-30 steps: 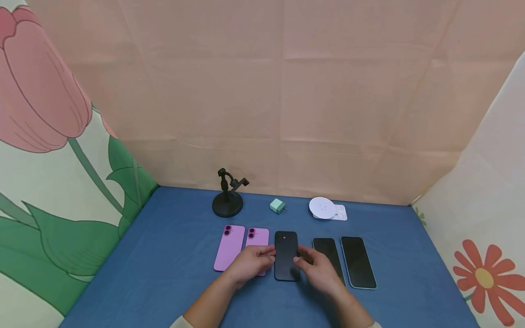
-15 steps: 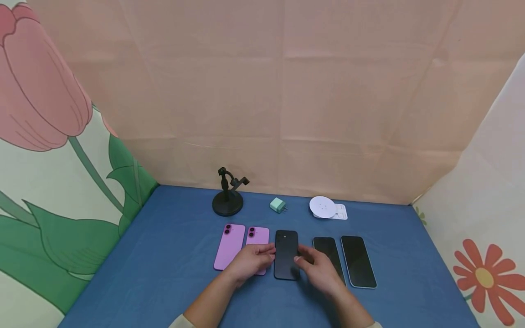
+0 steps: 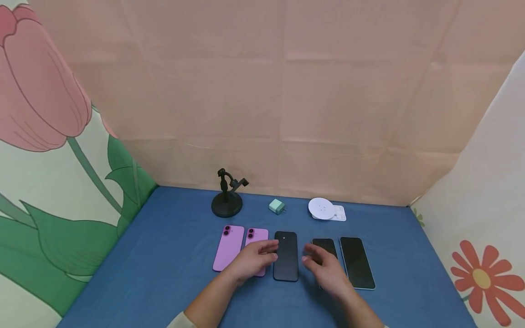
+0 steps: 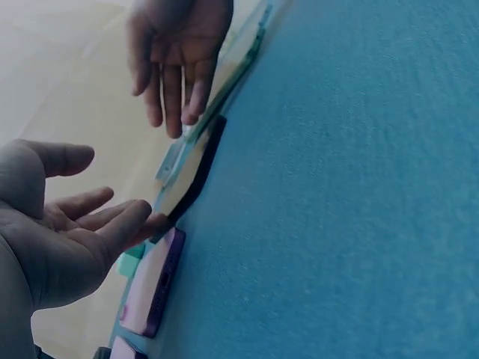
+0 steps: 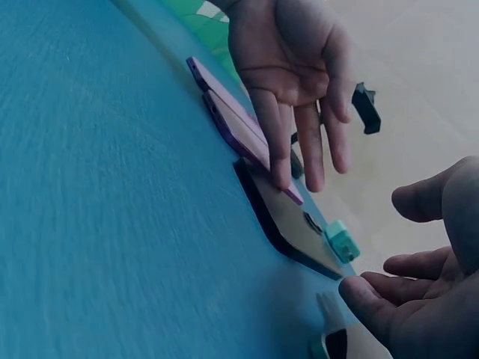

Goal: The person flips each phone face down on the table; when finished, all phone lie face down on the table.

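Left hand (image 3: 254, 260) and right hand (image 3: 328, 271) flank a black smartphone (image 3: 288, 257), both relaxed, fingers loosely extended, grasping nothing. Phone lies back-up on the blue worktop (image 3: 164, 255), near mid-width, its long axis running toward the back edge.

Key relation: phone is to the right of the left hand and to the left of the right hand. Left is nearer; its fingertips overlap the phone's left side in the head view. Blue cloth shows between phone and right hand, so that side is apart. The gap to cover is sideways, across the short axis.

Head view alone gives the whole row: two purple phones toward the left edge, two dark-screened phones toward the right. Contact on the left can't be judged from above. Right wrist view adds the phone's side and raised camera bump (image 5: 313, 223), plus the left palm, bare of any object. Left wrist view likewise shows the right palm holding nothing.
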`<state>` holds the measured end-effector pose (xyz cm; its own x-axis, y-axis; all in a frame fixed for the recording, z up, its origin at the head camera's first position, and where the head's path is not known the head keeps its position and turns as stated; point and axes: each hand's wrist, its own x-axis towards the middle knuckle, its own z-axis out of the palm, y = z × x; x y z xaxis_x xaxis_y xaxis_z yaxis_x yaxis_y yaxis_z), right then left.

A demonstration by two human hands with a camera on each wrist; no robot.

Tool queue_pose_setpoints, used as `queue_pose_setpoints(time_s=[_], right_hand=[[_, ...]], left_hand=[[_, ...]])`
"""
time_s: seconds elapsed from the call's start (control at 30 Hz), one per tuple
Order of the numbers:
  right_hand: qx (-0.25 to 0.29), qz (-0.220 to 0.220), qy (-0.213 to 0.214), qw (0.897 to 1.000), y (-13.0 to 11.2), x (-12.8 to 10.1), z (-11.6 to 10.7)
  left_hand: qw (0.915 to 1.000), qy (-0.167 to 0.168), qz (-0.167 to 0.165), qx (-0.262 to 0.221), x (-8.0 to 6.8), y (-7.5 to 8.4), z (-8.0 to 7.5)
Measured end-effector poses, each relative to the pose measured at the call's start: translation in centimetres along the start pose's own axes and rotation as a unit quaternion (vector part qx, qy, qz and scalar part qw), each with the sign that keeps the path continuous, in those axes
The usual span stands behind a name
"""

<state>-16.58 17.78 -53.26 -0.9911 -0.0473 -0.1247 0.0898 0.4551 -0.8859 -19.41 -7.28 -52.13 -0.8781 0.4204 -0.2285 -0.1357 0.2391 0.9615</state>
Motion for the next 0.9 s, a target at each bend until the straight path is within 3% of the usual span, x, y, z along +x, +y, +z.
queue_pose_setpoints(time_s=[0.43,0.9], right_hand=[[-0.031,0.013,0.009,0.999,0.6,-0.5,-3.3],[-0.087,0.028,0.024,0.995,2.0,-0.8,-6.0]], left_hand=[[0.9991,-0.025,0.023,0.026,1.0,1.0,1.5],[0.9983,-0.057,-0.004,-0.005,1.8,1.1,4.3]])
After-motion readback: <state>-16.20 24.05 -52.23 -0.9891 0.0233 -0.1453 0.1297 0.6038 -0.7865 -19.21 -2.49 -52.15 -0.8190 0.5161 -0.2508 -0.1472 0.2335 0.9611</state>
